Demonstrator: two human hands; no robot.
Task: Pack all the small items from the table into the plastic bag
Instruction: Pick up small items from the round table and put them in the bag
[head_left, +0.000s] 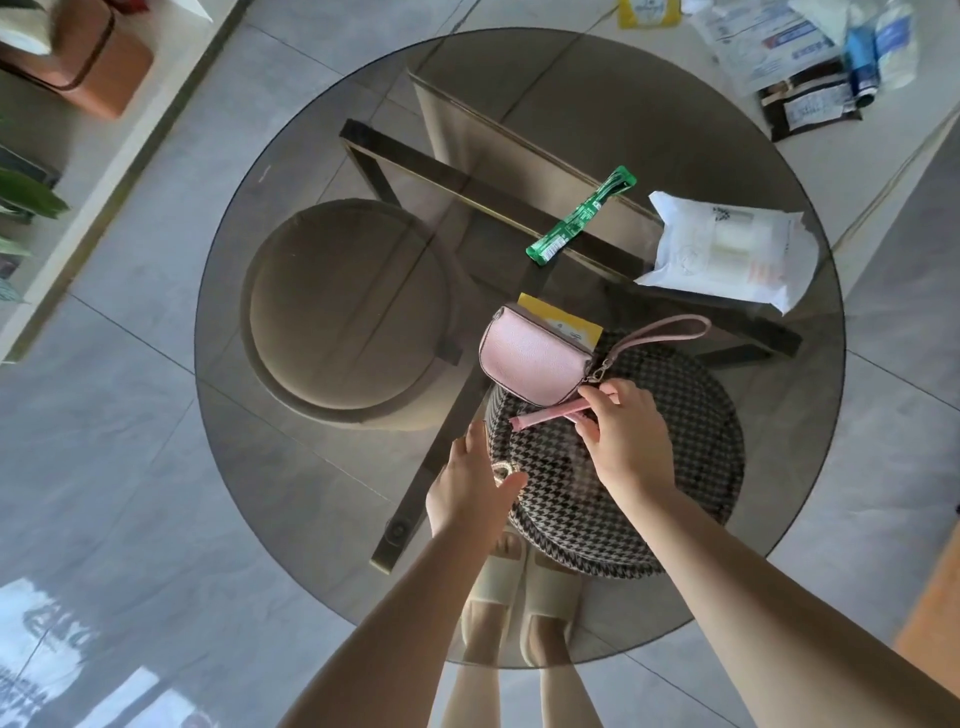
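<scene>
A small pink pouch (535, 359) with a wrist strap (670, 330) lies on the round glass table (291, 457), partly over a yellow packet (563, 319). My right hand (623, 436) pinches a thin pink stick (545, 417) right below the pouch, fingertips near its zipper clasp. My left hand (472, 483) hovers open over the glass to the lower left, apart from the pouch. Farther back lie a green stick sachet (579, 218) and a white wipes pack (727, 254).
Under the glass show a round beige stool (337, 312), a houndstooth stool (649, 493), the dark table frame (467, 182) and my feet in slippers. A counter at the top right holds packets and bottles (831, 57). A brown bag (88, 57) sits top left.
</scene>
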